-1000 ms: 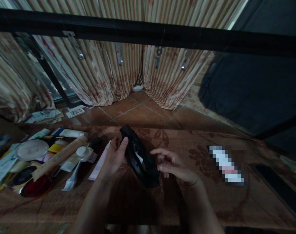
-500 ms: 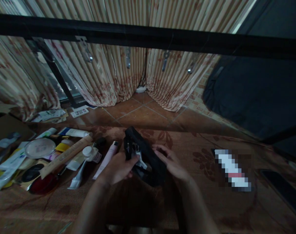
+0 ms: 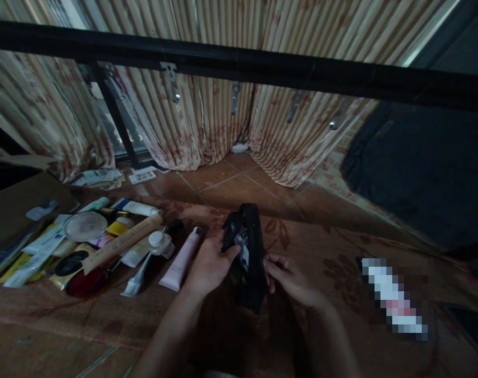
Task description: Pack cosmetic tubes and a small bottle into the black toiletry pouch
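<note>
Between my hands is a black pouch, its opening turned partly to the left, with a small whitish packet showing inside. My left hand grips the pouch's left side, thumb over the edge by the packet. On the opposite side, my right hand pinches the pouch's side with bent fingers. A pale pink squeeze tube with a dark cap lies just left of my left hand. Further left, a small white-capped bottle and a soft pale tube lie close together.
Several cosmetics, among them a round clear-lidded case and a long beige tube, are heaped at left beside a cardboard box. A blurred-out phone-like object and a dark slab lie right. A black bar crosses above.
The pouch has turned from slanting to nearly lengthwise, both hands still on it. My right hand has slid lower along its side. The whole view has shifted slightly.
</note>
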### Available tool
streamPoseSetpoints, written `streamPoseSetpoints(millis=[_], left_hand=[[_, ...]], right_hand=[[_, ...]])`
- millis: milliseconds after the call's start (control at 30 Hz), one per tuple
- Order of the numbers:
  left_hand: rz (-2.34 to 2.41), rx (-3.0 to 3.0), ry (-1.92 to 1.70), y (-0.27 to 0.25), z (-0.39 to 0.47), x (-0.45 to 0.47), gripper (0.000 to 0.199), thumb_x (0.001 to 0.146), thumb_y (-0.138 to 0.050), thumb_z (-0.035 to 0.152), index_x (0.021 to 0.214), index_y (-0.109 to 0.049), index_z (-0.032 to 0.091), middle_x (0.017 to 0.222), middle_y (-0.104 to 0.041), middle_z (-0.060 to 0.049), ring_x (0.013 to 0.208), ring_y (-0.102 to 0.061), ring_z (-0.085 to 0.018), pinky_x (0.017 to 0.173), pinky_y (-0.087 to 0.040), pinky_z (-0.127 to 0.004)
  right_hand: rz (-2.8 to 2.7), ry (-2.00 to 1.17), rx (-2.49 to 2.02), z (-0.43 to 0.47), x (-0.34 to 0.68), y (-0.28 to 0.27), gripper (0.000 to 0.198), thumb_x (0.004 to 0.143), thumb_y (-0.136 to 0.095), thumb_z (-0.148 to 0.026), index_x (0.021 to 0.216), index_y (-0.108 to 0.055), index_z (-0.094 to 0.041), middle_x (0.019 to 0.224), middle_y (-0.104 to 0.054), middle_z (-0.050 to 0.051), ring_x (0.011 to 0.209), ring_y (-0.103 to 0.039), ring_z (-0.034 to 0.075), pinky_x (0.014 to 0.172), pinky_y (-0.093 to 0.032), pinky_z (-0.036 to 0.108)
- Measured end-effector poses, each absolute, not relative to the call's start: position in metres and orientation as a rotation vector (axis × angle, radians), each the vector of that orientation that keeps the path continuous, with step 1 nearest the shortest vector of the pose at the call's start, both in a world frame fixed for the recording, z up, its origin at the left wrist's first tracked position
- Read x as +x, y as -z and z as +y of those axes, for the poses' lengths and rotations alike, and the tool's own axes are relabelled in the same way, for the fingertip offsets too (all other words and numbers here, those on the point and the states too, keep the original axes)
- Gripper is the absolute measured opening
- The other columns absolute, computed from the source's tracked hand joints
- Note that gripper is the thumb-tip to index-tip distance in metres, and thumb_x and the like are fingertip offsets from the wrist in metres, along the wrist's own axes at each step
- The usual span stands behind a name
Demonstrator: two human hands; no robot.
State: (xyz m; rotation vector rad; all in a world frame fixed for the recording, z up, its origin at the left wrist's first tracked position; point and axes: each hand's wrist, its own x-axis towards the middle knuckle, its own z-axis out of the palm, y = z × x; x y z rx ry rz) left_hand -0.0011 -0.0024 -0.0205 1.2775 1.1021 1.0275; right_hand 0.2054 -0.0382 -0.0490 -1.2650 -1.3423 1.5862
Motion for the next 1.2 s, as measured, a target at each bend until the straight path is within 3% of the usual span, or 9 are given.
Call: streamPoseSetpoints(millis=[167, 433, 567, 733, 867, 933, 1033, 1100, 1200], left_hand=[[1.053, 1.080, -1.053, 0.014, -0.002, 0.002, 0.052, 0.068, -0.072, 0.018, 0.118, -0.060, 0.013, 0.083, -0.072, -0.003, 0.071, -0.063, -0.016, 0.069, -0.049, -0.027], [1.198, 1.192, -1.113, 0.011, -0.004, -0.002, 0.047, 0.079, -0.069, 0.052, 0.105, -0.060, 0.015, 0.089, -0.069, -0.005, 0.077, -0.064, -0.018, 0.068, -0.048, -0.028], [1.305, 1.424, -1.017, 0.018, -0.005, -0.007, 0.048, 0.075, -0.074, 0.044, 0.111, -0.058, 0.017, 0.089, -0.071, -0.005, 0.077, -0.067, -0.020, 0.070, -0.049, -0.030], [1.242, 1.415, -1.042, 0.019, -0.004, -0.006, 0.026, 0.084, -0.062, 0.028, 0.107, -0.058, 0.018, 0.099, -0.072, -0.008, 0.088, -0.068, -0.021, 0.079, -0.051, -0.033], [1.246, 1.363, -1.092, 0.018, -0.003, -0.003, 0.020, 0.084, -0.059, 0.025, 0.102, -0.058, 0.018, 0.090, -0.071, -0.005, 0.081, -0.066, -0.020, 0.074, -0.050, -0.031], [1.237, 1.283, -1.155, 0.017, -0.002, -0.001, 0.019, 0.081, -0.061, 0.024, 0.099, -0.058, 0.018, 0.083, -0.069, -0.003, 0.077, -0.064, -0.018, 0.071, -0.048, -0.029], [1.216, 1.116, -1.300, 0.017, 0.001, 0.004, 0.019, 0.077, -0.064, 0.025, 0.093, -0.057, 0.018, 0.072, -0.064, 0.002, 0.067, -0.059, -0.014, 0.067, -0.045, -0.025], [1.194, 1.040, -1.346, 0.018, 0.002, 0.007, 0.019, 0.076, -0.066, 0.026, 0.091, -0.057, 0.018, 0.068, -0.060, 0.004, 0.062, -0.056, -0.012, 0.064, -0.043, -0.024], [1.178, 1.051, -1.334, 0.021, 0.005, 0.009, 0.022, 0.076, -0.068, 0.029, 0.091, -0.057, 0.017, 0.064, -0.057, 0.005, 0.059, -0.052, -0.011, 0.061, -0.040, -0.023]], right_hand=[[-1.308, -1.777, -1.220, -0.044, 0.202, 0.049, 0.044, 0.083, -0.066, -0.060, 0.081, -0.064, -0.016, 0.060, -0.065, 0.001, 0.050, -0.059, 0.011, 0.050, -0.044, 0.023], [-1.260, -1.500, -1.342, -0.034, 0.200, 0.045, 0.042, 0.083, -0.064, -0.059, 0.073, -0.061, -0.019, 0.053, -0.058, -0.003, 0.045, -0.049, 0.009, 0.047, -0.036, 0.023], [-1.231, -1.454, -1.335, -0.031, 0.200, 0.048, 0.038, 0.085, -0.063, -0.056, 0.074, -0.060, -0.019, 0.057, -0.059, -0.003, 0.050, -0.050, 0.010, 0.052, -0.038, 0.024], [-1.209, -1.354, -1.336, -0.031, 0.196, 0.042, 0.038, 0.083, -0.066, -0.056, 0.072, -0.060, -0.020, 0.061, -0.061, -0.001, 0.056, -0.052, 0.012, 0.057, -0.041, 0.026], [-1.112, -1.182, -1.296, -0.033, 0.190, 0.030, 0.032, 0.082, -0.070, -0.051, 0.072, -0.064, -0.021, 0.065, -0.062, -0.001, 0.060, -0.053, 0.013, 0.062, -0.042, 0.027], [-1.061, -1.110, -1.224, -0.033, 0.186, 0.027, 0.025, 0.082, -0.071, -0.046, 0.077, -0.068, -0.022, 0.073, -0.065, 0.000, 0.068, -0.057, 0.015, 0.069, -0.045, 0.029], [-1.108, -1.000, -1.108, -0.033, 0.180, 0.025, 0.016, 0.083, -0.071, -0.040, 0.089, -0.073, -0.026, 0.102, -0.070, 0.003, 0.100, -0.063, 0.021, 0.090, -0.048, 0.035], [-1.217, -0.928, -1.086, -0.033, 0.176, 0.025, 0.016, 0.084, -0.070, -0.039, 0.094, -0.074, -0.028, 0.124, -0.065, 0.004, 0.121, -0.056, 0.024, 0.103, -0.042, 0.040], [-1.354, -0.890, -1.135, -0.033, 0.170, 0.024, 0.019, 0.085, -0.070, -0.041, 0.099, -0.075, -0.030, 0.136, -0.057, 0.005, 0.130, -0.050, 0.025, 0.109, -0.039, 0.043]])
